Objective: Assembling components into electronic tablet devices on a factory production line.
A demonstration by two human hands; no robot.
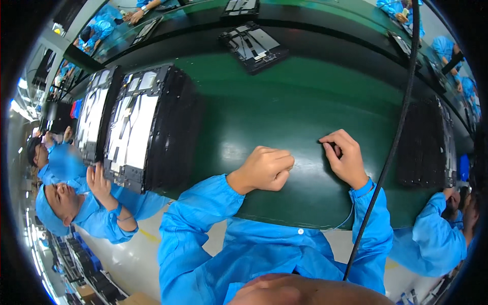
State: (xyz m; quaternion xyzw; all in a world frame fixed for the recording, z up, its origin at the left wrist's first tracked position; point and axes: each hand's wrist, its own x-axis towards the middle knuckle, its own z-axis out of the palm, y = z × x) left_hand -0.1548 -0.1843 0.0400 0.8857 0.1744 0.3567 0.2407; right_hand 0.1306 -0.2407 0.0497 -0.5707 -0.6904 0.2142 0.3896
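Observation:
My left hand [264, 169] is closed in a fist, held over the near middle of the green work surface [244, 114]. Its curled fingers hide whatever may be inside. To its right, my right hand [347, 158] is bent inward, thumb and forefinger curled close together. A small dark spot shows by the forefinger's tip, too small to name. Neither hand touches the tall stack of opened flat electronic devices [133, 122] at the left, black-edged with silver battery-like panels on top. One similar device [254, 44] lies alone at the far side.
A second device stack [92, 114] stands farther left, near a co-worker's raised hand [99, 184]. Another dark stack [426, 142] is at the right, beside another co-worker's blue sleeve [432, 223]. A black cable [392, 142] hangs across the view near my right arm.

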